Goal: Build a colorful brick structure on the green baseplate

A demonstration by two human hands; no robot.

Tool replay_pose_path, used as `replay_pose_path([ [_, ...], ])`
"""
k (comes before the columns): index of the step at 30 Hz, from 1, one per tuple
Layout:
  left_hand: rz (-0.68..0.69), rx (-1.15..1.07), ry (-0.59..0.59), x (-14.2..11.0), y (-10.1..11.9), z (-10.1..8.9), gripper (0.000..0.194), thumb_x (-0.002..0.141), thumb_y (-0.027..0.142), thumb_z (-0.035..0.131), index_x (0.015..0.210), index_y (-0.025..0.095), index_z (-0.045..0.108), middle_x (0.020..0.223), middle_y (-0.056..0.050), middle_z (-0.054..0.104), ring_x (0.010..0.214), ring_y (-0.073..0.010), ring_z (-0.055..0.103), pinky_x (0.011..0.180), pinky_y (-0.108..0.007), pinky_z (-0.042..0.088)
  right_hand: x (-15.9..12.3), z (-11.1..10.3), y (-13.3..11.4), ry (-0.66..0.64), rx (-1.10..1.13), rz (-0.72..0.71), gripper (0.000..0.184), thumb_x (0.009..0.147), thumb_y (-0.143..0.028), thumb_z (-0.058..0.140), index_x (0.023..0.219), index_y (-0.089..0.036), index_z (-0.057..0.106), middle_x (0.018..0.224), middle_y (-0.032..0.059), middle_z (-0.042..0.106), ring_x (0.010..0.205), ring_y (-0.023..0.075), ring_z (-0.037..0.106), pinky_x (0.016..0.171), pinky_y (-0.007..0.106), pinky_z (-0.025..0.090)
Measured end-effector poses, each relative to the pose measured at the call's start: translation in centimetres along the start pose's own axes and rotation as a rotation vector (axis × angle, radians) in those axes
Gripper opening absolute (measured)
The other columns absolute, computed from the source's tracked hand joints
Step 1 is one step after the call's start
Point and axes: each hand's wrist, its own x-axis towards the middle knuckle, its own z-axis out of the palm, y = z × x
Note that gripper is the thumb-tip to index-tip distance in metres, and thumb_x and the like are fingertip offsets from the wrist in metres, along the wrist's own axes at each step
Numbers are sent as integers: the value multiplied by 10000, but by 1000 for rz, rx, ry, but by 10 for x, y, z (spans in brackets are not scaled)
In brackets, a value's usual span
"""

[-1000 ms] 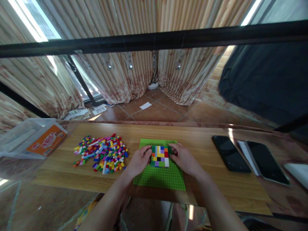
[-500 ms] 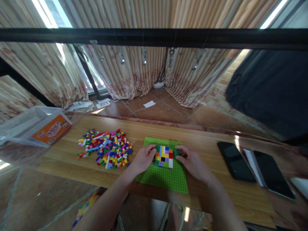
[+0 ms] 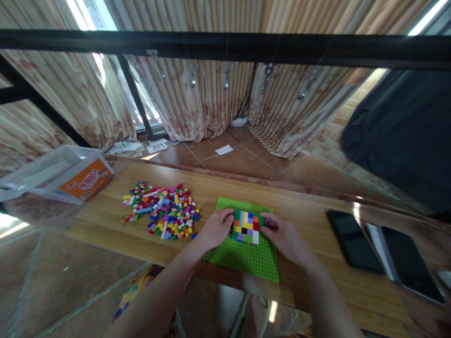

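A block of colourful toy building bricks (image 3: 244, 229), with white, yellow, red, purple and black pieces on top and dark green along the sides, sits on the green studded baseplate (image 3: 246, 260). My left hand (image 3: 217, 230) has its thumb and forefinger closed at the block's left edge. At the right edge, the curled fingers of my right hand (image 3: 282, 234) grip the dark green bricks there. My fingers partly hide both sides of the block. The baseplate lies on a wooden table (image 3: 303, 286).
Left of the baseplate spreads a heap of loose bricks (image 3: 165, 206). A clear plastic box (image 3: 52, 164) with an orange label stands at the table's left end. On the right lie a black phone (image 3: 354, 241) and a dark tablet-like device (image 3: 412, 263). A black bar (image 3: 225, 47) crosses beyond the table.
My right hand's fingers have drawn in against the block's right side. The left hand stays at the left edge. The whole view has shifted slightly, with things appearing farther right.
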Motion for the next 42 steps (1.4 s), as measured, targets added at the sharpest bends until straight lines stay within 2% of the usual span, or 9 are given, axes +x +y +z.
replay_pose_path([
  [7, 15, 65, 10, -1, 4, 1, 351, 856, 211, 498, 1165, 133, 646, 978, -97, 705, 948, -212, 635, 870, -357, 506, 1, 1, -1, 28, -20, -8, 380, 817, -257, 556, 1191, -219, 613, 1100, 64, 705, 978, 224, 668, 917, 410, 504],
  [17, 35, 72, 27, 0, 0, 2, 339, 846, 210, 515, 1148, 134, 650, 975, -93, 707, 948, -208, 643, 871, -353, 517, 1, 2, 0, 24, 17, 6, 395, 816, -255, 560, 1208, -225, 597, 1093, 55, 707, 973, 208, 670, 920, 389, 507],
  [29, 24, 52, 14, 0, -1, 1, 369, 842, 218, 514, 1183, 136, 627, 955, -84, 705, 911, -199, 641, 844, -341, 522, 1, 1, 1, 23, -33, -22, 373, 817, -273, 559, 1182, -221, 613, 1037, 58, 720, 906, 216, 681, 853, 389, 530],
  [37, -7, -36, -79, 1, 0, -4, 418, 811, 161, 510, 1218, 143, 602, 968, -73, 697, 829, -174, 624, 778, -313, 524, 0, 2, 2, 45, 22, -24, 392, 822, -250, 569, 1211, -232, 606, 1084, 51, 710, 979, 211, 670, 934, 400, 503],
  [42, 5, -101, -208, 0, 3, -14, 592, 744, 94, 534, 1335, 117, 496, 1110, -112, 648, 793, -149, 604, 717, -285, 509, 1, 2, 3, 44, 10, -34, 380, 824, -261, 569, 1199, -238, 620, 1055, 47, 717, 948, 218, 676, 900, 408, 519],
])
